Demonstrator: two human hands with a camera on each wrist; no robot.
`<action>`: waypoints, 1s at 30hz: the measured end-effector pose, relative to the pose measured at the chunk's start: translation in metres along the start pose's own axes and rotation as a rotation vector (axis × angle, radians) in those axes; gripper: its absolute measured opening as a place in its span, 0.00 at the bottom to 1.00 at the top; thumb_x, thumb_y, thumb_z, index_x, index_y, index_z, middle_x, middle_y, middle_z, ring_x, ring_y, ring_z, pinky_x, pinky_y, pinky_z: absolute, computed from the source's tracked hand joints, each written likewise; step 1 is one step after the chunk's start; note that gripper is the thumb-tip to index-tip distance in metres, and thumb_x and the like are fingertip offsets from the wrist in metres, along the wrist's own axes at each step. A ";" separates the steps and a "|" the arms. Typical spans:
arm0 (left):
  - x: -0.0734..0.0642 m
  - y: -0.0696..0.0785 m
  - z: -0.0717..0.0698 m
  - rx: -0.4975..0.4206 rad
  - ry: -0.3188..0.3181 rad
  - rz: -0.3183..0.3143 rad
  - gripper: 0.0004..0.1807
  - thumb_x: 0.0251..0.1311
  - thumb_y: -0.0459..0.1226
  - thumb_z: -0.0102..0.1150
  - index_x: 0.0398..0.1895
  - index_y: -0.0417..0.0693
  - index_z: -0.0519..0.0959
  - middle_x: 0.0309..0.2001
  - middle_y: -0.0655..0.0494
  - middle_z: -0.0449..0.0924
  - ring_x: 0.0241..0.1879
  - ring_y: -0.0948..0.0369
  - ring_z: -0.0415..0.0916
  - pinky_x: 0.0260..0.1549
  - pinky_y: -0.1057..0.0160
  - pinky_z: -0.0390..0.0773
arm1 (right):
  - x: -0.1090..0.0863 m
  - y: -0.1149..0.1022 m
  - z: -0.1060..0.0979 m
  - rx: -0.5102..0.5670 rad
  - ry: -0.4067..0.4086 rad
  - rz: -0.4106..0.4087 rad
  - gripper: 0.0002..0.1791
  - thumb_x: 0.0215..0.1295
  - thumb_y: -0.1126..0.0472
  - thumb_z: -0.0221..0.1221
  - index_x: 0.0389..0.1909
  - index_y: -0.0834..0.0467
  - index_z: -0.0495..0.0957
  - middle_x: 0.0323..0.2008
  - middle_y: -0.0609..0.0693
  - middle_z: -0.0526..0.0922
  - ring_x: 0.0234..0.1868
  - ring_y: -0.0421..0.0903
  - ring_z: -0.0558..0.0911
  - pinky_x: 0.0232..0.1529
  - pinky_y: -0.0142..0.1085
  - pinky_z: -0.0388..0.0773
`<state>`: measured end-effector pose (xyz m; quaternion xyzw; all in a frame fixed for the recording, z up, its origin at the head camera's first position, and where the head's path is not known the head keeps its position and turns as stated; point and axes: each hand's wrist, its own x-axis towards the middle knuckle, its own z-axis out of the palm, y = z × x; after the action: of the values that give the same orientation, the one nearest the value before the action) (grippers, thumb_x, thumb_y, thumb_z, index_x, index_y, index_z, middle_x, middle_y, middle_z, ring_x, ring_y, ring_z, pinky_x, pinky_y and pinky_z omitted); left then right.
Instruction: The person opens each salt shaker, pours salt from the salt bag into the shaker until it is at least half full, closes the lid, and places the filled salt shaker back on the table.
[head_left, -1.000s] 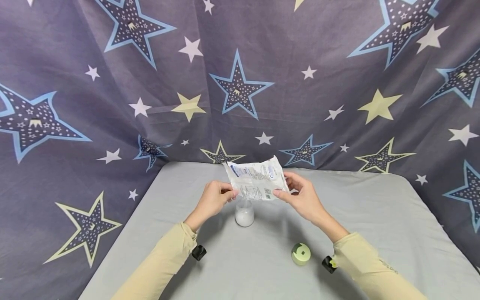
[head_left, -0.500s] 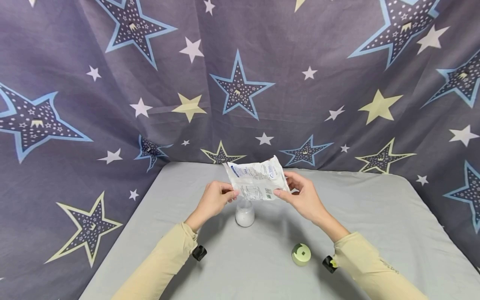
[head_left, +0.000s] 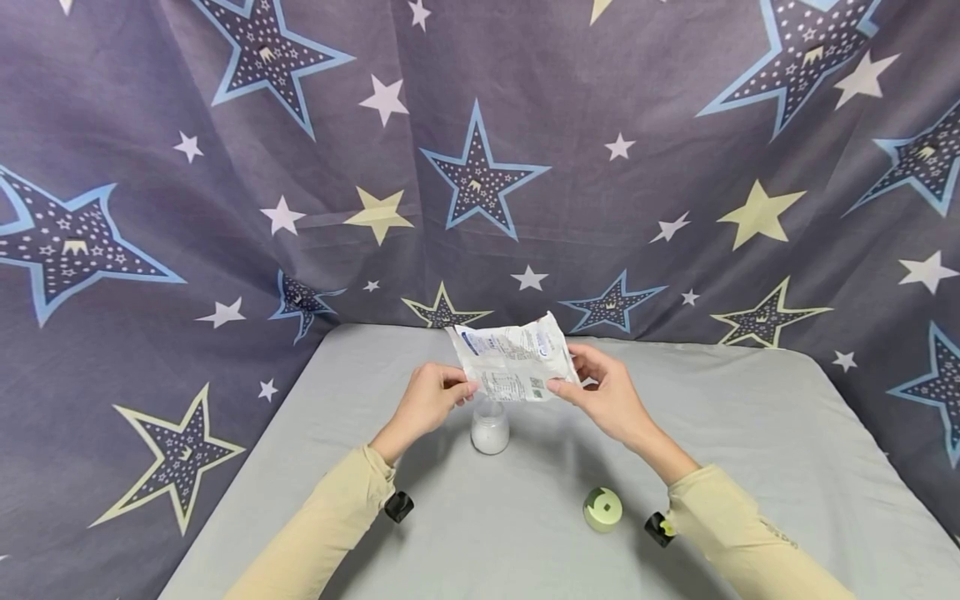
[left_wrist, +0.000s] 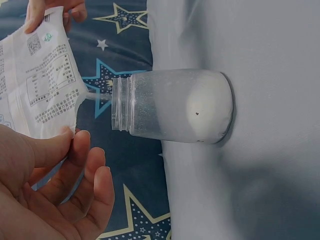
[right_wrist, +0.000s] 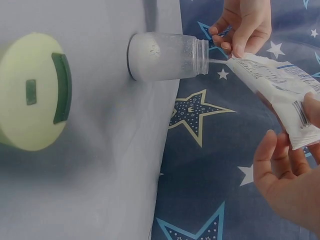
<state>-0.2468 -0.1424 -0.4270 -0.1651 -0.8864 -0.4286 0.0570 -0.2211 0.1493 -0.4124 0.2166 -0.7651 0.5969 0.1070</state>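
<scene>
Both hands hold a white plastic packet (head_left: 517, 358) with blue and grey print, tilted over a clear jar (head_left: 490, 435). My left hand (head_left: 431, 396) pinches the packet by its lower left corner, thumb in front. At the opposite end my right hand (head_left: 606, 398) grips it between thumb and fingers. A thin white stream (right_wrist: 217, 61) runs from the packet's torn corner into the jar's threaded mouth, as both wrist views show. White contents (left_wrist: 212, 107) fill the lower part of the upright jar. The packet hides part of the jar's top in the head view.
A round pale green lid (head_left: 602, 509) with a darker green slot lies on the grey cloth surface (head_left: 750, 433), near the right forearm. Behind and to the sides hangs a dark curtain (head_left: 480, 250) patterned with stars. Each wrist carries a small black camera.
</scene>
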 end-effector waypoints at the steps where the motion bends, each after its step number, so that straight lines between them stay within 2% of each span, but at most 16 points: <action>1: 0.000 0.000 0.000 -0.001 0.000 0.001 0.11 0.67 0.34 0.71 0.25 0.40 0.88 0.21 0.55 0.83 0.22 0.64 0.75 0.25 0.64 0.74 | 0.000 0.000 0.000 0.001 0.000 -0.001 0.26 0.61 0.71 0.74 0.61 0.62 0.82 0.34 0.56 0.87 0.29 0.45 0.79 0.29 0.33 0.75; 21: 0.000 0.000 0.000 -0.006 0.001 0.006 0.11 0.67 0.33 0.71 0.25 0.40 0.88 0.20 0.57 0.82 0.21 0.64 0.75 0.25 0.65 0.74 | 0.000 0.001 0.001 0.008 0.002 0.002 0.26 0.61 0.72 0.73 0.61 0.62 0.82 0.34 0.56 0.87 0.29 0.45 0.79 0.29 0.33 0.75; 30: 0.000 0.000 0.000 0.004 0.001 0.006 0.11 0.67 0.34 0.71 0.25 0.40 0.88 0.21 0.56 0.82 0.22 0.64 0.75 0.25 0.64 0.74 | 0.000 0.000 0.001 0.000 0.001 -0.005 0.26 0.61 0.72 0.74 0.61 0.62 0.82 0.34 0.56 0.87 0.29 0.45 0.79 0.30 0.36 0.76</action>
<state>-0.2467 -0.1428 -0.4270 -0.1674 -0.8869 -0.4266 0.0589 -0.2214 0.1485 -0.4125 0.2179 -0.7646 0.5966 0.1089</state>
